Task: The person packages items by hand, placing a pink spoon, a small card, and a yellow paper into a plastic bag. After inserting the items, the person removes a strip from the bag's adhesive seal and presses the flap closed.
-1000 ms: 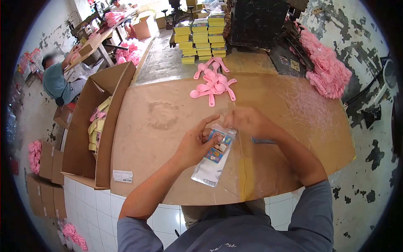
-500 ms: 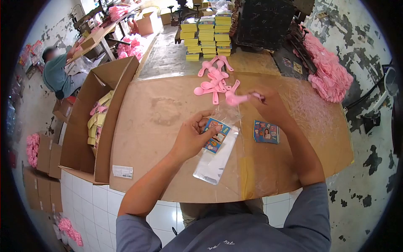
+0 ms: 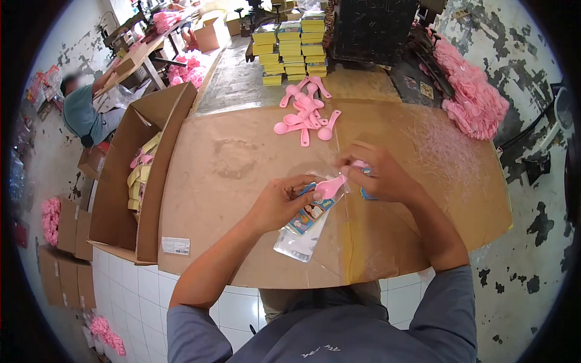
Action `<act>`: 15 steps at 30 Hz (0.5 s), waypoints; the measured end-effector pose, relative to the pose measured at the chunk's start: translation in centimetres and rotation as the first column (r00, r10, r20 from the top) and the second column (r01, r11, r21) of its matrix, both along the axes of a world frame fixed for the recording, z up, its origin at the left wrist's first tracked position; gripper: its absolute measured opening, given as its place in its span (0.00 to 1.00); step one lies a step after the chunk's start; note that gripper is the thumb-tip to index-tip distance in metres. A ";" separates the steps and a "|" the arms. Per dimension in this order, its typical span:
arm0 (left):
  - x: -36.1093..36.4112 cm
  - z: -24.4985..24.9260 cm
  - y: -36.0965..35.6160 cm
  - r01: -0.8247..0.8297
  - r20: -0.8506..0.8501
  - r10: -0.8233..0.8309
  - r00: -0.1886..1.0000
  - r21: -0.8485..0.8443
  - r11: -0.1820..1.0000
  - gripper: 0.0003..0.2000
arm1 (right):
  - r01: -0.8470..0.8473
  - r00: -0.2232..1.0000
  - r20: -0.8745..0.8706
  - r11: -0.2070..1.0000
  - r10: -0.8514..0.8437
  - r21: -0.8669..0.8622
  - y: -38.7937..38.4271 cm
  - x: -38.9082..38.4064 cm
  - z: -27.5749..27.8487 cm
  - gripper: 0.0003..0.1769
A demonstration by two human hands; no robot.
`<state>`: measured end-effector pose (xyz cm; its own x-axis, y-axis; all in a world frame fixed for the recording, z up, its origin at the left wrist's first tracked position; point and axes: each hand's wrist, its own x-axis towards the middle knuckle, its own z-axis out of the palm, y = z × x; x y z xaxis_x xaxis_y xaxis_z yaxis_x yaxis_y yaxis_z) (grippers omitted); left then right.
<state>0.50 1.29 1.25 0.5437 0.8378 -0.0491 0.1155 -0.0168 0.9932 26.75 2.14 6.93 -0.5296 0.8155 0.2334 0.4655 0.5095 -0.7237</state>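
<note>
My left hand (image 3: 272, 204) is closed on a blue printed card (image 3: 310, 215) together with a clear plastic bag (image 3: 295, 245), thumb on top. In my right hand (image 3: 381, 176) is a pink measuring spoon (image 3: 328, 188), pinched by its handle. The spoon's bowl lies over the upper part of the card, right at my left thumb. Under my right hand, mostly hidden, is a small pile of similar blue cards (image 3: 367, 193). Farther up the cardboard-covered table (image 3: 224, 199) lies a loose heap of pink spoons (image 3: 307, 115).
Tall stacks of yellow-edged cards (image 3: 292, 51) stand at the back beside a black box (image 3: 369, 30). An open carton (image 3: 163, 193) with yellow and pink pieces is at the left. Pink bundles (image 3: 472, 91) lie at the right. A person (image 3: 88, 112) sits far left.
My right hand has brought a pink spoon from beside the heap down and left, onto the card. My left hand has kept its hold on the card and bag.
</note>
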 end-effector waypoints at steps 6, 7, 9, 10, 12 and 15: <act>0.1 -1.3 0.5 0.105 0.265 -0.104 0.959 0.011 0.994 0.15 | -0.415 0.815 -0.564 0.810 0.129 -0.415 -1.5 -3.4 -1.8 0.32; -0.1 -1.1 0.5 0.146 0.281 -0.126 0.951 -0.049 0.988 0.16 | -0.520 0.723 -0.681 0.741 0.116 -0.426 -0.7 -3.3 -2.4 0.33; -0.7 0.0 0.6 0.224 0.322 -0.162 0.933 -0.166 0.960 0.17 | -0.545 0.679 -0.722 0.749 0.131 -0.376 -0.1 -3.1 -2.1 0.32; -0.8 0.4 0.5 0.239 0.336 -0.172 0.926 -0.171 0.956 0.17 | -0.467 0.740 -0.653 0.823 0.163 -0.323 -0.2 -2.5 -1.2 0.30; -0.9 0.9 0.3 0.270 0.364 -0.192 0.911 -0.175 0.947 0.18 | -0.353 0.854 -0.461 0.919 0.241 -0.175 -0.5 -2.3 0.1 0.24; -1.7 0.3 0.8 0.357 0.352 -0.256 0.900 -0.263 0.896 0.19 | -0.285 0.928 -0.235 0.957 0.288 0.048 -1.2 -2.6 1.4 0.12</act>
